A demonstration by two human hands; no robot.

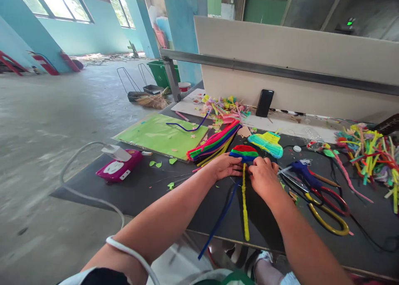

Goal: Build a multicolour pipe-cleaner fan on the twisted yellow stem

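A small striped piece of red, green and blue pipe cleaners [243,151] is held just above the dark table between my two hands. My left hand [227,167] grips its left side, thumb along the blue edge and fingers beneath. At the lower right edge, my right hand [264,176] is closed in a pinch; its fingertips are partly hidden. From between the hands a yellow pipe cleaner [245,206] hangs down toward me. A loose blue pipe cleaner [220,222] runs past the table's front edge. Behind the piece lies a yellow and turquoise pipe cleaner shape [267,143].
A bundle of coloured pipe cleaners [215,143] and a green sheet [156,133] lie to the left, near a purple power socket [120,166]. Scissors [327,206] rest at right, by a pipe cleaner pile [369,152]. A phone [264,103] leans against the back board.
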